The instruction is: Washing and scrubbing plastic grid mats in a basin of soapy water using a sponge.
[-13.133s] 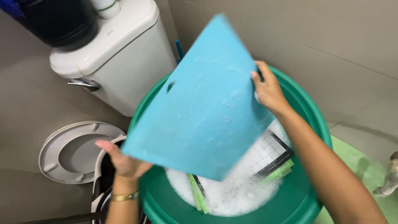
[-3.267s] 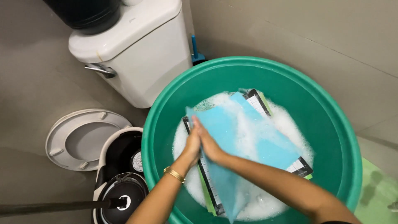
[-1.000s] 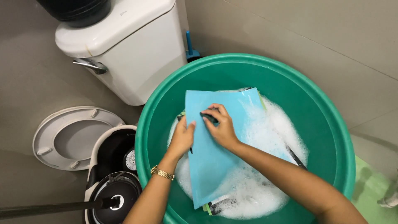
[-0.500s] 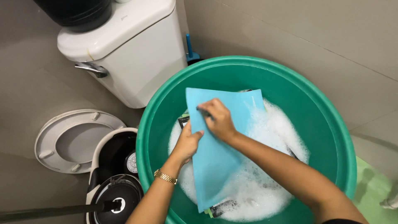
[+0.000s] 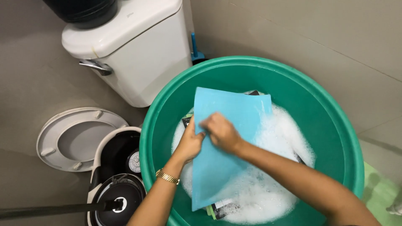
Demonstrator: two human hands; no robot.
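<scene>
A light blue flexible mat (image 5: 234, 125) lies tilted in a big green tub (image 5: 331, 121) full of white soapy foam (image 5: 268, 188). My left hand (image 5: 190, 142), a gold bracelet on its wrist, grips the mat's left edge. My right hand (image 5: 220, 132) presses on the mat's face with curled fingers, blurred by motion. Under the mat, dark and green-edged sheets (image 5: 217, 207) stick out of the foam.
A white toilet cistern (image 5: 134, 54) stands behind the tub, with a blue brush handle (image 5: 194, 46) beside it. A detached grey toilet seat (image 5: 75, 136) lies on the floor at left. A mop bucket (image 5: 115, 184) with a dark handle sits at lower left. Beige tiled wall at right.
My right hand has slid left and down across the mat's face, closer to my left hand. The mat and tub stay in much the same place.
</scene>
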